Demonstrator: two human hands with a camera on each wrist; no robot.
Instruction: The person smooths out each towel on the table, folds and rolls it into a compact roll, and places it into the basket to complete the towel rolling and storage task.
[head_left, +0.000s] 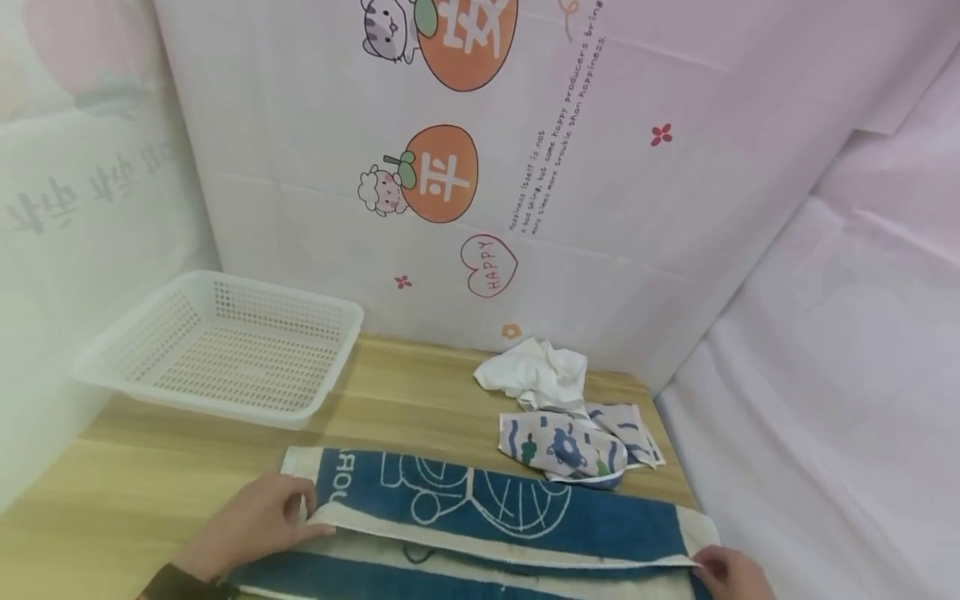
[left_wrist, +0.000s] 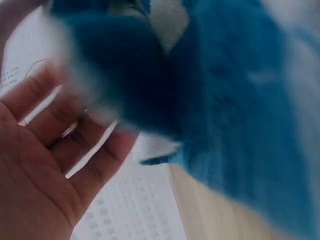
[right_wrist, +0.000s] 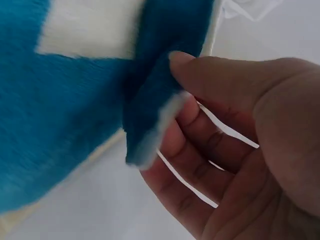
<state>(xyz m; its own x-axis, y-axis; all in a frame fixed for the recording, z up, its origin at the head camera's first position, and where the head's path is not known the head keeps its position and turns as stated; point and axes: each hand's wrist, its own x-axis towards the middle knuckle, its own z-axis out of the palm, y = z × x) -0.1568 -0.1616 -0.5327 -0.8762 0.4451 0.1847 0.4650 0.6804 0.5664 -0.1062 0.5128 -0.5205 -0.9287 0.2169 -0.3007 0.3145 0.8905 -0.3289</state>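
Observation:
A blue towel point(head_left: 480, 504) with cream bands and cream line drawing lies across the front of the table, its near edge lifted in a long fold. At the fold's left end, my left hand point(head_left: 258, 517) pinches the edge between thumb and fingers. In the left wrist view the towel is blurred, and the fingers point(left_wrist: 95, 135) reach along its pale edge. My right hand point(head_left: 731, 573) grips the fold's right end. The right wrist view shows the thumb point(right_wrist: 200, 70) pressing a blue corner flap point(right_wrist: 147, 120) against the curled fingers. The towel's nearest part runs out of the head view.
A white plastic basket point(head_left: 330, 367) with slotted walls stands at the back left of the wooden table point(head_left: 405, 375). Behind the towel on the right lie a crumpled white cloth point(head_left: 536, 375) and a folded patterned cloth point(head_left: 562, 446). Printed white sheeting point(head_left: 322, 242) hangs around the table.

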